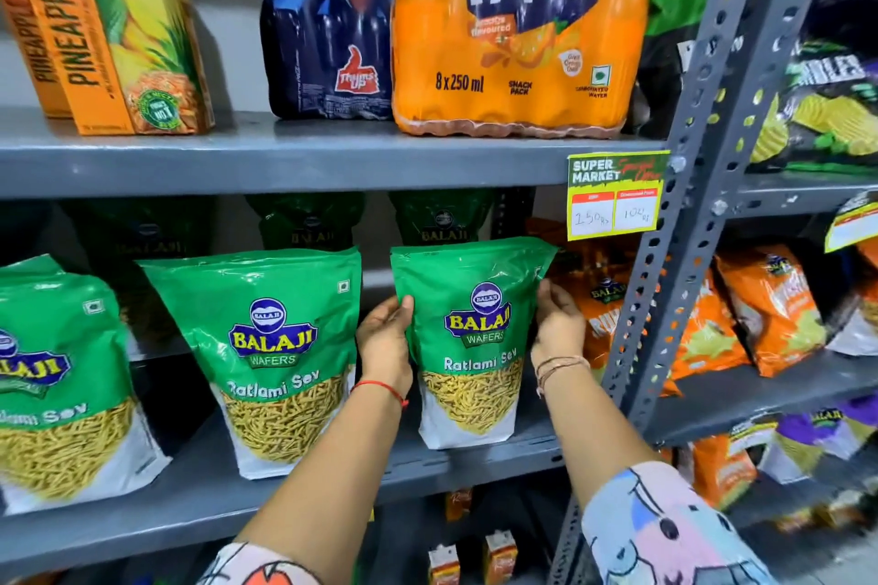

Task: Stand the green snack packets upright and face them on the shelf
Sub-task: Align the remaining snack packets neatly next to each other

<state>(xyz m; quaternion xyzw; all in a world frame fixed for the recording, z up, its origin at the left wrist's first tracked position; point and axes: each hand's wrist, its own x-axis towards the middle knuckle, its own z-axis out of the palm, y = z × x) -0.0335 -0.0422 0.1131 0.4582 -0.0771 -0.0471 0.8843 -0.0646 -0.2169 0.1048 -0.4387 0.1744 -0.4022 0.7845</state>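
Three green Balaji Ratlami Sev packets stand at the front of the grey middle shelf [480, 466]. The right packet [472, 337] is upright with its label facing me. My left hand [386, 337] holds its left edge and my right hand [557, 323] holds its right edge. The middle packet [275, 347] stands upright, leaning slightly, just left of my left hand. The left packet [52, 385] is cut off by the frame edge. Darker green packets [442, 219] stand behind in shadow.
Above sit a pineapple juice carton [104, 24], a Thums Up pack [328, 48] and a Fanta pack [518, 33]. A yellow price tag [615, 195] hangs from the upper shelf edge. Orange snack packets [598, 309] fill the right side beside a perforated grey upright [665, 280].
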